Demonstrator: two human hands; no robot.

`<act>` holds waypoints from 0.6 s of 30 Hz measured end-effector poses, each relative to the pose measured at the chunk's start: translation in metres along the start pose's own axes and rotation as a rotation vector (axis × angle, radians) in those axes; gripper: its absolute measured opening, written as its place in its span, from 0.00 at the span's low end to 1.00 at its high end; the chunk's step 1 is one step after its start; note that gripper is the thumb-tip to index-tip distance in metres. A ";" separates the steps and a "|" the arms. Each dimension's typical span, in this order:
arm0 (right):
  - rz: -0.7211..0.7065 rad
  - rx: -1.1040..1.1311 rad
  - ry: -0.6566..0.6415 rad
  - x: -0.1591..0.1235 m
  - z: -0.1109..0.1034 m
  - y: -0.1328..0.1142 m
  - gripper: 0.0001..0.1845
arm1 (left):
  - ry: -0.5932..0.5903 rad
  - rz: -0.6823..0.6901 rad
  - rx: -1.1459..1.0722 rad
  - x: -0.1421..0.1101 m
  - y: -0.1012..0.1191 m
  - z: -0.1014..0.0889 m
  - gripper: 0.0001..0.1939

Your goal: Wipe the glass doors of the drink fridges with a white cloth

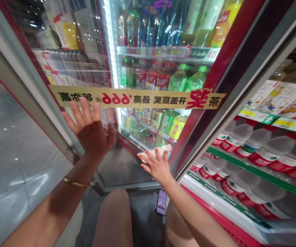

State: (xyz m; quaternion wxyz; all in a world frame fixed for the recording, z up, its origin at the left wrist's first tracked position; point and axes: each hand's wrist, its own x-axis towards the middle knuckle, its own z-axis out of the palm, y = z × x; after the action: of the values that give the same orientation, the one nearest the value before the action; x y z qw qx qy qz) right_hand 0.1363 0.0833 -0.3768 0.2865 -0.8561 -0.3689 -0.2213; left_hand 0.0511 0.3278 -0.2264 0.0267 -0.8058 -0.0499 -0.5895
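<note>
Head view. Landmark: yellow lettered strip (143, 99) across a glass door (127, 168), characters showing reversed.

- White cloth (152, 153), one. Below the strip, right of its middle, against the glass and near the red frame (226, 51); edges somewhat rumpled.
- Right hand (159, 168). Below the strip, laid over the cloth; fingers spread, pressing it flat rather than clutching it.
- Left hand (91, 135), gold bangle (76, 183) at the wrist. Fingers splayed, gripping nothing; tips overlap the strip's left end. Whether they bear on the glass, cannot tell.
- Phone (161, 202). Well below the strip, beside the right forearm.
- Green-capped bottles (179, 79). Seen through the glass, just above the strip.
- Red-labelled bottles (263, 157). Ranked to the right of the strip and lower.

Handling notes, by judgement: cloth best smoothed so its full face meets the glass; pressure even across all fingertips; overlapping strokes advisable, with lighter pressure along the strip's edges, lest they lift; left palm useful as a brace should the door swing.
</note>
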 end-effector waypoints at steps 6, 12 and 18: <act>-0.170 -0.196 0.145 0.040 0.012 -0.024 0.35 | 0.012 -0.005 -0.128 -0.002 -0.006 -0.001 0.37; -0.609 -0.227 0.075 0.017 0.022 -0.033 0.19 | -0.103 -0.069 -0.313 -0.068 -0.037 -0.020 0.34; -0.229 -0.158 0.169 0.083 -0.007 -0.092 0.36 | -0.200 -0.118 -0.326 -0.164 -0.046 -0.002 0.43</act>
State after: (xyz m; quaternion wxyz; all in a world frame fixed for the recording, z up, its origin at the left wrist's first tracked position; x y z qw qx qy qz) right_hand 0.1175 0.1728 -0.2929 0.2209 -0.8067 -0.4201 -0.3520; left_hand -0.0056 0.3657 -0.3825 -0.1439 -0.8498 -0.0031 -0.5071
